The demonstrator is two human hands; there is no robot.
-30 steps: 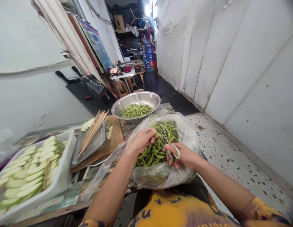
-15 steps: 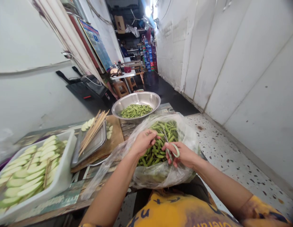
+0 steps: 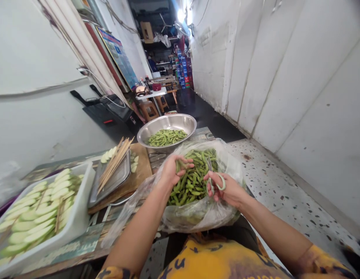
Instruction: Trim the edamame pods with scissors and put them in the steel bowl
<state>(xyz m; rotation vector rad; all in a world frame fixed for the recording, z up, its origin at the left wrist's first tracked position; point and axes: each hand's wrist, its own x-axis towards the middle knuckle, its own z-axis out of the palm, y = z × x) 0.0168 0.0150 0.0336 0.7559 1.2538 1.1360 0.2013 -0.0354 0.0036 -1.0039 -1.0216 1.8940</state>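
My left hand (image 3: pixel 174 170) is over the left side of a clear plastic bag (image 3: pixel 194 217), its fingers stretched to the right. A bit of green edamame pod (image 3: pixel 178 166) shows in the palm, mostly hidden by the fingers. Many loose edamame pods (image 3: pixel 187 186) fill the bag beneath both hands. Through the pale green handles of a pair of scissors (image 3: pixel 222 182) go the fingers of my right hand (image 3: pixel 226 190). Their metal blades point up and away over the pods. Beyond the bag, a wide steel bowl (image 3: pixel 186 121) holds more green pods.
On the left, a white tub (image 3: pixel 88 180) holds sliced pale green vegetable with skewers. Bamboo skewers (image 3: pixel 114 164) lie across a metal tray (image 3: pixel 126 170) on a wooden board (image 3: pixel 145 159). A white wall (image 3: pixel 284 77) runs along the right. A small table (image 3: pixel 156 93) and stools stand farther back.
My left hand has shifted slightly left, its fingers going from a pinch to stretched out. The scissors in my right hand have moved a little to the right, away from the left fingers.
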